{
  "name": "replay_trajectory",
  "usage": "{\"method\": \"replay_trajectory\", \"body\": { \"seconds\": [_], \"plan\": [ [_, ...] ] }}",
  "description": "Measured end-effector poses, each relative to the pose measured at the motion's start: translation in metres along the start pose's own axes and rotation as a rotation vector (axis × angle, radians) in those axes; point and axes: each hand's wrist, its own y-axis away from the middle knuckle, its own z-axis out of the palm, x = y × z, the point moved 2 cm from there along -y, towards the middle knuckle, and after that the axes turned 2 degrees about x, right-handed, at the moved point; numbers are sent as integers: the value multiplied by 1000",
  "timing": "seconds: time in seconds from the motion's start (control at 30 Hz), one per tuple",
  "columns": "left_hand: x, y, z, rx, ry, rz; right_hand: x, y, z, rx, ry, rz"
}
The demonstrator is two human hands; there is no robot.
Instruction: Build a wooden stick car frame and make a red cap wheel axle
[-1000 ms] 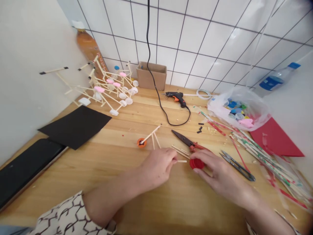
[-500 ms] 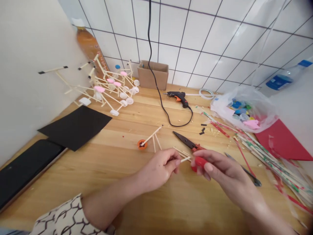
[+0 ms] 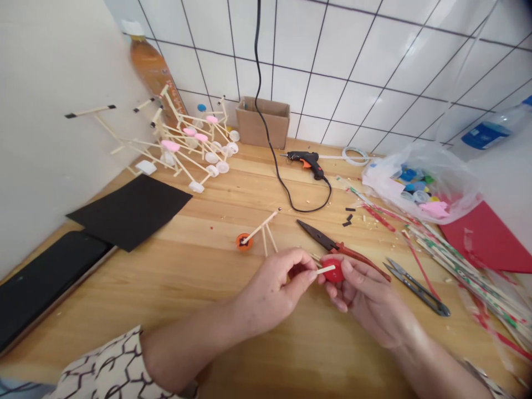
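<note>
My left hand (image 3: 286, 282) pinches a short pale wooden stick (image 3: 325, 270) between thumb and fingertips. My right hand (image 3: 366, 293) grips a red bottle cap (image 3: 334, 271) by its edge, its round face turned towards me. The stick's free end lies in front of the cap; whether they touch I cannot tell. Just beyond my hands stands a small stick piece (image 3: 266, 227) with an orange cap (image 3: 244, 241) at one end. Red-handled pliers (image 3: 322, 237) lie behind my right hand, partly hidden by it.
Several stick models with white caps (image 3: 183, 144) stand at the back left, near a black sheet (image 3: 133, 210) and a phone (image 3: 54, 288). A glue gun (image 3: 306, 162) lies at the back. On the right are snips (image 3: 419, 288), wrapped sticks (image 3: 461, 266) and a bag of caps (image 3: 424, 177).
My right hand has turned the red cap so that its round face shows. The stick in my left hand has come in front of it. The view has shifted slightly.
</note>
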Motion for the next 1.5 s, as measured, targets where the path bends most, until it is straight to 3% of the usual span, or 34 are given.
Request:
{"method": "replay_trajectory", "body": {
  "seconds": [0.2, 0.4, 0.5, 0.73, 0.9, 1.07, 1.17, 1.33, 1.5],
  "plan": [
    [-4, 2, 2, -21, 68, -43, 4, 1, -1, -16, 66, -40],
    [-2, 2, 2, -213, 128, -64, 8, 1, -1, -53, 133, -12],
    [1, 2, 4, -249, 209, -109, 11, -1, -1, -44, 159, -2],
    [0, 0, 5, -125, 425, -127, 10, 4, 6, -103, 161, -118],
    [1, 1, 6, -30, 287, -64, 17, 7, 8, -79, 149, -135],
    [1, 6, 5, 48, 59, 165, 23, 6, 3, 24, 186, -147],
    [1, 6, 4, 40, 14, 210, 21, 8, 2, 54, 197, -199],
    [1, 2, 4, 3, 163, 51, 16, 9, 0, 63, 220, -278],
    [-9, -2, 2, 0, 457, -163, 13, 7, -1, 24, 169, -227]
  ]
}}
